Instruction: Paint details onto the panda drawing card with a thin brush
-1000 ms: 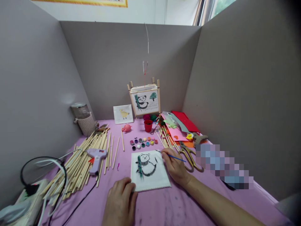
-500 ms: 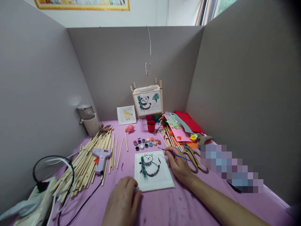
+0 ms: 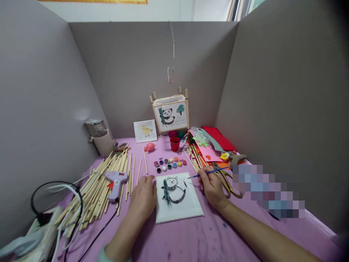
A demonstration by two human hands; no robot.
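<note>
Right grip [image 3: 212,186] pinches the paintbrush [image 3: 194,176]; left grip [image 3: 143,198], flat and spread, perhaps touches the panda paper [image 3: 180,211].

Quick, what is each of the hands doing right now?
Left hand: open, flat at the left edge of the white square panda painting.
Right hand: closed, holding the thin blue paintbrush.

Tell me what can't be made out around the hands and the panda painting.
Head view throughout.
Left edge of the painting: covered by the left hand.
Tip of the brush in the right hand: too small to tell its paint.
The patch beside the scissors: pixelated.
The wall picture: cut off by the top edge.
</note>
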